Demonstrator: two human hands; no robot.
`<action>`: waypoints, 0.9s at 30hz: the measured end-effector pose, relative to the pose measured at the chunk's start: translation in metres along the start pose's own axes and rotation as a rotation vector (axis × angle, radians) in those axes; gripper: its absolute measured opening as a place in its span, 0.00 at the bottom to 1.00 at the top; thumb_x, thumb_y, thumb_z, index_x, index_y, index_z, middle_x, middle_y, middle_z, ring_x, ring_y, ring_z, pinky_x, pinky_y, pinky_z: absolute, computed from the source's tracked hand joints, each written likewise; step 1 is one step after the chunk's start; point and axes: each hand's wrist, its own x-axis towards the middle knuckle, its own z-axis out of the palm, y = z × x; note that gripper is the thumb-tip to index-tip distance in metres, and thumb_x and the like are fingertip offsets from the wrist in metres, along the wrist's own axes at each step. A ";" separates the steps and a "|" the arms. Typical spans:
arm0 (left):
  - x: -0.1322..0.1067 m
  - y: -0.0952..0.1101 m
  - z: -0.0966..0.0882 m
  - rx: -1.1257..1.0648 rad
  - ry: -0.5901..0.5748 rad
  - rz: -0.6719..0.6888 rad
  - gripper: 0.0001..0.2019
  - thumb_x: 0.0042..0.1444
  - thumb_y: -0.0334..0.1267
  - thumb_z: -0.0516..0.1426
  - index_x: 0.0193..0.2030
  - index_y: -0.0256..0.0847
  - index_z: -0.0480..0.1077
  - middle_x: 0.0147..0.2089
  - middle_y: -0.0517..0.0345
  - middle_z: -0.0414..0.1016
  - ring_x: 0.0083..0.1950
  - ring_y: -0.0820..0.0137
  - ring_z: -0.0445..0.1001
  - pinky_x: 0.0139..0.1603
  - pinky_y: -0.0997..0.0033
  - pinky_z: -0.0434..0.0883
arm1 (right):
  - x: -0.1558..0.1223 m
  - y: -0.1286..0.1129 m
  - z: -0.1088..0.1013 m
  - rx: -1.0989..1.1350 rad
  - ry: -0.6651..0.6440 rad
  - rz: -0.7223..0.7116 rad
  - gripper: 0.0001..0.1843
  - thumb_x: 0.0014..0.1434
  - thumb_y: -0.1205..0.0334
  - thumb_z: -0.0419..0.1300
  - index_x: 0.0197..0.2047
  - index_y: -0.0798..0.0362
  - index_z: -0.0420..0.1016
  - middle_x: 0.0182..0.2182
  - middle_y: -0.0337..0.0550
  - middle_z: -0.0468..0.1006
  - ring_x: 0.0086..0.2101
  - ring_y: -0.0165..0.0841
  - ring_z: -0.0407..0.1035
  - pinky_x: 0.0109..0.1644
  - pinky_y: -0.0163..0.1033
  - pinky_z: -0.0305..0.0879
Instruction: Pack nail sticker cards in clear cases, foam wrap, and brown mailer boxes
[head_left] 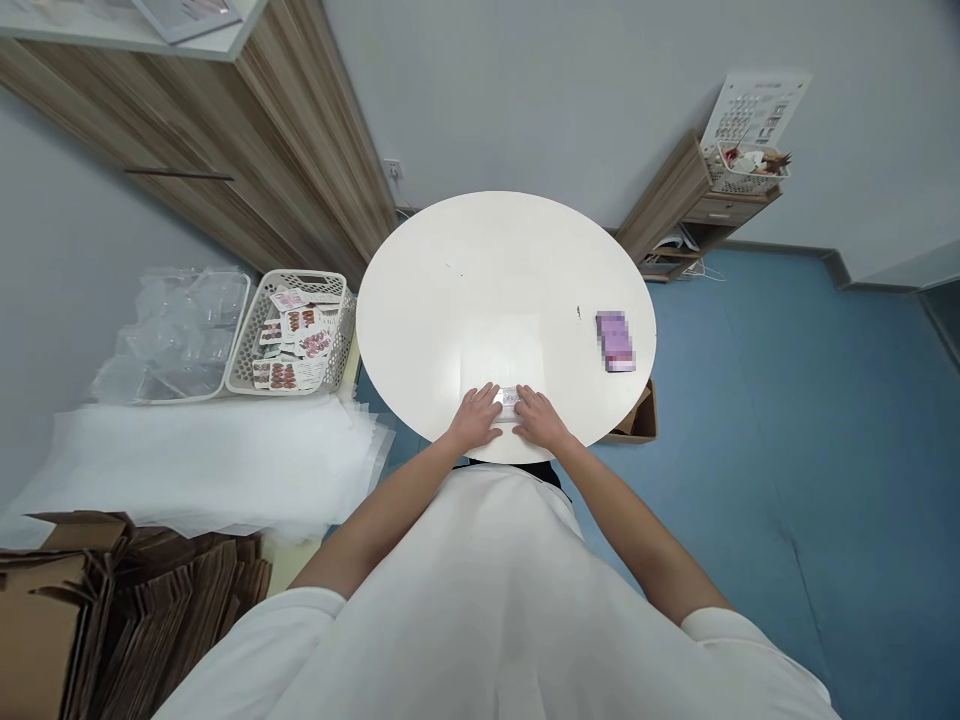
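Near the front edge of the round white table (420,300), a small clear, shiny packet (508,397) lies between my two hands. It rests at the near end of a thin translucent sheet (501,350) spread flat on the tabletop. My left hand (477,416) grips the packet's left end, fingers on top and thumb on the near side. At the right end my right hand (537,416) has the same hold, mirrored. What the packet contains is too small to make out, and my fingers cover both its ends.
A blurred purple item (616,341) lies on the table's right side. To the left stand a white basket of printed cards (292,335), a basket of clear plastic packaging (180,335), stacked translucent sheets (187,460) and folded cardboard (150,620). A cardboard box (643,415) sits below the table's right edge.
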 end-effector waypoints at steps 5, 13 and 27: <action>0.007 -0.001 0.002 -0.018 -0.036 -0.028 0.13 0.47 0.36 0.56 0.41 0.40 0.63 0.59 0.46 0.56 0.58 0.60 0.56 0.55 0.57 0.53 | 0.011 -0.003 0.000 -0.023 -0.058 0.061 0.10 0.49 0.67 0.56 0.37 0.57 0.67 0.55 0.57 0.58 0.43 0.41 0.64 0.45 0.46 0.58; -0.017 0.003 -0.012 -0.125 -0.153 0.040 0.14 0.46 0.43 0.53 0.40 0.42 0.64 0.37 0.54 0.70 0.40 0.63 0.68 0.40 0.65 0.62 | -0.017 -0.022 -0.013 0.083 -0.159 -0.026 0.11 0.49 0.59 0.53 0.37 0.54 0.63 0.33 0.45 0.70 0.31 0.35 0.64 0.34 0.38 0.56; 0.014 -0.024 -0.030 -0.376 -0.105 -0.181 0.18 0.52 0.46 0.49 0.46 0.40 0.66 0.46 0.53 0.69 0.47 0.64 0.67 0.46 0.66 0.64 | 0.021 0.002 -0.037 0.333 -0.041 0.219 0.10 0.55 0.56 0.49 0.34 0.52 0.65 0.33 0.43 0.71 0.32 0.32 0.64 0.33 0.35 0.58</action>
